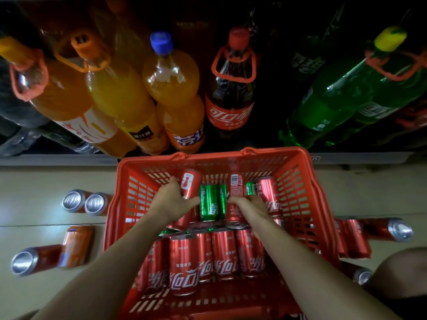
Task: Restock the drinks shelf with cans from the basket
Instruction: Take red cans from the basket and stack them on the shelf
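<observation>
A red plastic basket (298, 181) stands on the floor below the drinks shelf (57, 159). Inside lie several red cola cans (184, 262) and a green can (211, 202). Both my arms reach into the basket. My left hand (172, 200) grips a red can (190, 182) at the basket's far side. My right hand (250, 207) closes around another red can (236, 187) with a barcode showing, just right of the green can.
Large bottles stand on the shelf: orange soda (171, 88), cola (231, 88), green soda (335, 100). Orange cans (76, 245) and two upright-facing cans (84, 202) lie on the floor left of the basket. Red cans (374, 229) lie to its right.
</observation>
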Motion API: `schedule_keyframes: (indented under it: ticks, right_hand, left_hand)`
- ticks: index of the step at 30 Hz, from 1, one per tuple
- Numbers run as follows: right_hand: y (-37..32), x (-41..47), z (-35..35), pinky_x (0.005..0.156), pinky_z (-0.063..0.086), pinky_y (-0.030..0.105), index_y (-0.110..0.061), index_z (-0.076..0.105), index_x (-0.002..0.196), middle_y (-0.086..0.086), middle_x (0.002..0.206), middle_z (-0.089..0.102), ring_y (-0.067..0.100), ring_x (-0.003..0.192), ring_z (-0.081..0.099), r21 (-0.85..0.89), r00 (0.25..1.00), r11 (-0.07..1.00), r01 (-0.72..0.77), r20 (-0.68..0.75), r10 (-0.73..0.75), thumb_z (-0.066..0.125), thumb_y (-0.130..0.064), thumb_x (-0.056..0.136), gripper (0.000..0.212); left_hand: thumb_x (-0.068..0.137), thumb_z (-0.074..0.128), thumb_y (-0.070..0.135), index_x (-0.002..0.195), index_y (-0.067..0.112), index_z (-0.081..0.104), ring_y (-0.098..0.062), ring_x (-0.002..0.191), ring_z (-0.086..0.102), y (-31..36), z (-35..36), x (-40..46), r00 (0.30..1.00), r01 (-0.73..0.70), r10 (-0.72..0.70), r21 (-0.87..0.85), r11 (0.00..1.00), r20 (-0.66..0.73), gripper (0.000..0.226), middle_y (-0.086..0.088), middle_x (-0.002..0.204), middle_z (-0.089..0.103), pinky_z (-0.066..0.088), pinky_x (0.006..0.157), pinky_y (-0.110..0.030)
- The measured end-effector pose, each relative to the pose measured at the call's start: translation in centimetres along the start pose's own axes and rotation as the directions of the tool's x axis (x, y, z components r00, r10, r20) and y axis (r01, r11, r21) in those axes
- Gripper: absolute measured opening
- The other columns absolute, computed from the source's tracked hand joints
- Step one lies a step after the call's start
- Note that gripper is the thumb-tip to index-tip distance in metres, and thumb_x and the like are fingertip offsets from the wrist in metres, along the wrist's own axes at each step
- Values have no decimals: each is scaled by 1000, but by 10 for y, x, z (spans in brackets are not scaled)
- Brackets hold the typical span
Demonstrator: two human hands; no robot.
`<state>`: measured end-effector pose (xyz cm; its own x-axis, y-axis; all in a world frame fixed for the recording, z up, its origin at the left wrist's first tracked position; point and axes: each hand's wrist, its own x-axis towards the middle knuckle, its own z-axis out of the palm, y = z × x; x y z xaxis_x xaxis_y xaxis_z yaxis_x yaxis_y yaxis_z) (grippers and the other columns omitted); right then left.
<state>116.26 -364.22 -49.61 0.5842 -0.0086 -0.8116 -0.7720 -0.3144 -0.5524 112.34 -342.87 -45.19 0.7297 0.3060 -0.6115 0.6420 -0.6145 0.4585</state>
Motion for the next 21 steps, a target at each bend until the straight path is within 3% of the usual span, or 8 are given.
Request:
schedule_keyframes:
  ticks: [2, 5, 7, 11, 14, 18, 21]
  right_hand:
    - [-2, -7, 9, 92, 60, 43, -13, 73, 103, 6, 92, 80, 26, 88, 76, 112, 998, 994, 0, 58, -7, 85, -29, 72, 37]
    - [-3, -18, 25, 85, 61, 37, -11, 76, 106, 11, 96, 80, 27, 89, 76, 263, 982, 965, 0, 182, -50, 83, -25, 68, 40]
    - [-4, -23, 31, 87, 59, 42, -8, 73, 116, 18, 109, 77, 30, 94, 74, 324, 966, 945, -31, 251, -55, 76, -23, 75, 44]
    - [-3, -35, 29, 102, 53, 48, -6, 67, 129, 21, 125, 70, 31, 106, 69, 389, 915, 917, -90, 397, -78, 64, -26, 92, 42]
    - [-1, -40, 31, 106, 52, 46, -12, 68, 129, 15, 127, 71, 28, 115, 69, 380, 901, 924, -54, 418, -119, 62, -35, 96, 41]
    - [4, -51, 44, 96, 56, 36, -21, 68, 127, 4, 119, 76, 17, 109, 73, 356, 916, 934, -37, 386, -111, 60, -51, 96, 44]
    - [16, -55, 54, 96, 56, 41, -26, 63, 133, 2, 119, 76, 18, 108, 74, 404, 938, 914, -39, 329, -105, 65, -61, 88, 57]
  left_hand:
    - [79, 81, 37, 109, 16, 57, -13, 72, 67, 12, 1, -4, 998, 22, -8, -215, 976, 64, 43, -1, 89, 70, 51, 57, -21]
    - [67, 83, 33, 116, 12, 66, -30, 83, 78, 25, 6, -9, 976, 159, -41, -577, 801, 213, 56, -12, 97, 79, 64, 73, -38]
    - [66, 83, 34, 125, 11, 66, -38, 94, 78, 27, 7, -12, 951, 259, -52, -696, 670, 304, 65, -19, 105, 79, 64, 82, -50]
    - [86, 77, 39, 124, 14, 72, -37, 105, 75, 26, 5, -17, 910, 352, -9, -760, 546, 415, 46, -18, 114, 78, 61, 92, -51]
    - [79, 78, 45, 123, 15, 72, -35, 104, 76, 24, 2, -19, 903, 363, -5, -754, 548, 431, 53, -16, 113, 78, 60, 93, -50]
    - [76, 81, 42, 130, 11, 68, -35, 103, 75, 21, 2, -18, 905, 358, 3, -767, 532, 425, 63, -20, 122, 74, 63, 88, -47]
    - [78, 82, 41, 136, 12, 63, -36, 102, 74, 19, 5, -19, 898, 367, 16, -768, 525, 440, 67, -23, 126, 72, 62, 87, -49]
